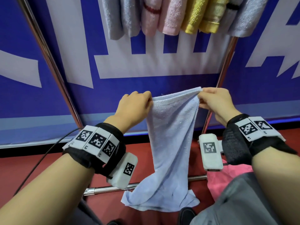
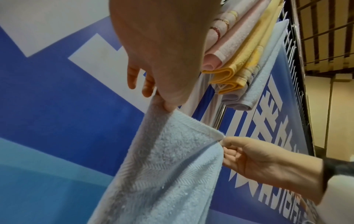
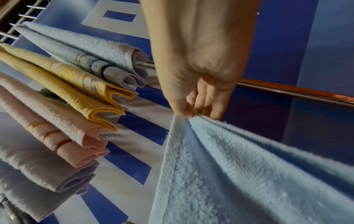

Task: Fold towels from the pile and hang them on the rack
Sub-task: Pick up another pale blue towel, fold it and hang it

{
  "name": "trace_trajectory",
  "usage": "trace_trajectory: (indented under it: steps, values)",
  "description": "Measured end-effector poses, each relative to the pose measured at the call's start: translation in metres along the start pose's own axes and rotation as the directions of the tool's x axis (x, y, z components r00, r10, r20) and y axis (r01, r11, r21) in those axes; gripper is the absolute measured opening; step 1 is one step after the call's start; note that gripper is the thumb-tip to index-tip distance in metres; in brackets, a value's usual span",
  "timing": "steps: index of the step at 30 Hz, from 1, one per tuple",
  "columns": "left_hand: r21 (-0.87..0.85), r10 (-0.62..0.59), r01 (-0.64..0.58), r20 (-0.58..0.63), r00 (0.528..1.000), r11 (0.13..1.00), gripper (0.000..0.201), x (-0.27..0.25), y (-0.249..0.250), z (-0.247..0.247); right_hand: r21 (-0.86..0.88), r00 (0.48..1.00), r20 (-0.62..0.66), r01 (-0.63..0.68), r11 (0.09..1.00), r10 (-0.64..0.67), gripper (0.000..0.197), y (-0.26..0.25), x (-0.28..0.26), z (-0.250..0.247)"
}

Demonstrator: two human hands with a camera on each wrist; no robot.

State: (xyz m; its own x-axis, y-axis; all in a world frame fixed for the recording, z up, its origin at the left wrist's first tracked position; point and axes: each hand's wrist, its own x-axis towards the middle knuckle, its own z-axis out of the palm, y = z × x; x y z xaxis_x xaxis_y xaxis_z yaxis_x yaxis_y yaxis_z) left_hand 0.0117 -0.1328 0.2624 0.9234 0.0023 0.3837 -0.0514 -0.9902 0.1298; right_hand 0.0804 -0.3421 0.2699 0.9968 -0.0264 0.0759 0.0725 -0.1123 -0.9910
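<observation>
The person is holding a light blue towel (image 1: pixel 172 135) up in front of the rack (image 1: pixel 227 65), the left hand (image 1: pixel 134 108) and right hand (image 1: pixel 215 103) each pinching a top corner. It is hanging lengthwise, long axis running straight down, its bottom end bunching by the floor. To fold it cleanly, I'd say they should be keeping the top edge taut and level, then bringing the corners together evenly.
</observation>
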Motion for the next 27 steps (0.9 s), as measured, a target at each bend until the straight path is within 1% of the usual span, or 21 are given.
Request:
trace_trajectory:
  steps: [2, 4, 6, 8, 11, 13, 16, 19, 24, 27]
  values:
    - [0.001, -0.037, 0.037, -0.017, 0.999, 0.999, 0.018, 0.003, -0.004, 0.000, -0.016, 0.998, 0.043, 0.037, 0.999, -0.036, 0.022, -0.002, -0.001, 0.001]
    - [-0.042, -0.085, 0.084, -0.042, 0.995, 0.996, 0.012, 0.006, -0.010, 0.000, -0.052, 0.993, 0.093, 0.073, 0.996, -0.068, 0.024, -0.002, -0.001, 0.001]
    - [-0.065, -0.122, 0.118, -0.060, 0.991, 0.991, 0.010, 0.007, -0.015, -0.001, -0.066, 0.986, 0.144, 0.091, 0.994, -0.081, 0.028, -0.002, -0.002, 0.003]
    - [-0.043, -0.132, 0.129, -0.069, 0.989, 0.991, 0.010, 0.008, -0.018, -0.001, -0.091, 0.983, 0.165, 0.093, 0.992, -0.077, 0.027, -0.002, -0.003, 0.005]
    - [0.043, -0.120, 0.124, -0.090, 0.989, 0.991, 0.010, 0.009, -0.021, -0.001, -0.114, 0.984, 0.174, 0.062, 0.991, -0.042, 0.023, -0.002, -0.004, 0.006]
    - [0.091, -0.108, 0.116, -0.089, 0.990, 0.989, 0.009, 0.009, -0.021, -0.001, -0.124, 0.982, 0.191, 0.028, 0.992, -0.004, 0.025, -0.001, -0.004, 0.006]
    - [0.110, -0.104, 0.111, -0.071, 0.992, 0.988, 0.013, 0.008, -0.020, -0.001, -0.145, 0.972, 0.228, -0.024, 0.989, 0.057, 0.028, -0.001, -0.004, 0.006]
    - [0.129, -0.084, 0.094, -0.080, 0.993, 0.987, 0.013, 0.007, -0.018, -0.001, -0.161, 0.949, 0.298, -0.058, 0.985, 0.104, 0.028, -0.003, -0.006, 0.006]
    - [0.180, -0.067, 0.082, -0.087, 0.994, 0.980, 0.007, 0.007, -0.014, -0.003, -0.092, 0.939, 0.328, -0.077, 0.993, 0.103, 0.030, -0.006, -0.007, 0.006]
    - [0.248, -0.047, 0.065, -0.079, 0.996, 0.967, 0.012, 0.008, -0.013, -0.004, -0.105, 0.936, 0.340, -0.060, 0.993, 0.092, 0.031, -0.006, -0.006, 0.005]
